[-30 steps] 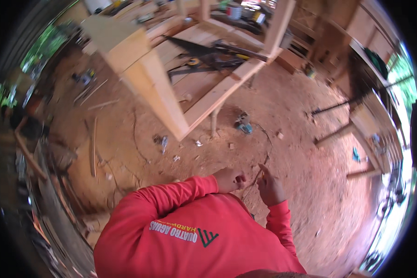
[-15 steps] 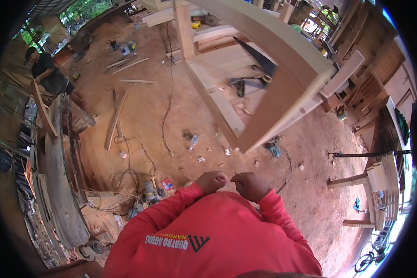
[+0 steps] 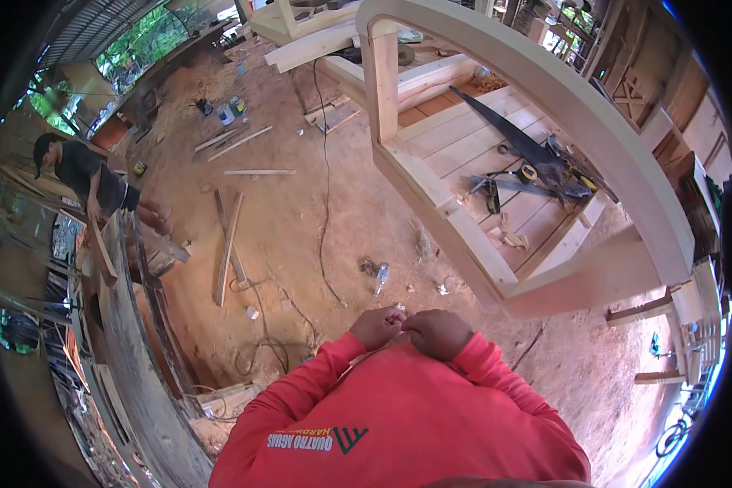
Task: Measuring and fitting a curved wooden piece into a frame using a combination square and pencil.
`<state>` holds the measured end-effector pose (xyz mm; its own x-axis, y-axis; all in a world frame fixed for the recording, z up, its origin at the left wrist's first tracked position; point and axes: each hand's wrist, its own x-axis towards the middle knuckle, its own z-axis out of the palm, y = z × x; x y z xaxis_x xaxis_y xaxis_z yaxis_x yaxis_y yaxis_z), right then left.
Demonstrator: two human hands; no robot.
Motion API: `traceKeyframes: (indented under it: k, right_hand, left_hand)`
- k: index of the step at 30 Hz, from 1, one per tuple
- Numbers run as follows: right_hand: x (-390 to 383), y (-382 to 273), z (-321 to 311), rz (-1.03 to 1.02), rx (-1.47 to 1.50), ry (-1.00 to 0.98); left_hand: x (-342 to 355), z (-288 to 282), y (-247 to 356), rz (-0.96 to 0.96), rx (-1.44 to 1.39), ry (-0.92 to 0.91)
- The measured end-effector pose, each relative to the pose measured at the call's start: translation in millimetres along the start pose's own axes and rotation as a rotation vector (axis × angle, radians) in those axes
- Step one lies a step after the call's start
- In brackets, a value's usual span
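Note:
My left hand [image 3: 378,328] and my right hand [image 3: 439,333] are close together in front of my red shirt [image 3: 415,407]. Both have curled fingers, and their fingertips meet or nearly meet. Whether anything small is pinched between them, I cannot make out. Ahead and to the right stands a pale wooden bench frame [image 3: 651,203] with a curved arm and a slatted seat. On its slats lie a dark-bladed handsaw [image 3: 504,134], a black and yellow round tool [image 3: 527,173] and a dark clamp-like tool [image 3: 493,195]. Neither hand touches the bench.
A person [image 3: 81,175] in dark clothes stands at the far left beside long weathered planks [image 3: 130,325]. Loose wood strips [image 3: 229,244], a dark cable [image 3: 325,211] and a clear bottle [image 3: 381,279] lie on the dirt floor. More slatted woodwork [image 3: 691,317] stands at the right.
The view has swung, so the bench sits farther right and more of its seat shows. My hands have drawn closer together. The person at left has shifted slightly within the picture.

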<state>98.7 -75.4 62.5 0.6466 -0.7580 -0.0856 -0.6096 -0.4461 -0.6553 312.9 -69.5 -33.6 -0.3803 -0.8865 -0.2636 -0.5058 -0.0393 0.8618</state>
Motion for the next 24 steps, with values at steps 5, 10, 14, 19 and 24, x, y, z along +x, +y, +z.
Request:
traceKeyframes:
  k: [5, 10, 14, 19, 24]
  right_hand:
    - [51, 23, -7, 0.001, 0.085, 0.001]
    - [114, 42, -33, 0.029, 0.142, 0.061]
    - [166, 41, -56, -0.002, 0.196, 0.112]
    - [210, 32, -84, 0.123, 0.310, 0.168]
    - [277, 39, -89, 0.224, 0.390, 0.245]
  left_hand:
    - [49, -54, -10, 0.026, -0.107, 0.105]
    - [92, -132, 3, -0.005, -0.137, 0.277]
    - [131, -215, -14, 0.013, -0.157, 0.488]
    - [199, -291, -2, 0.006, -0.236, 0.607]
    - [295, -364, -12, 0.222, -0.217, 0.537]
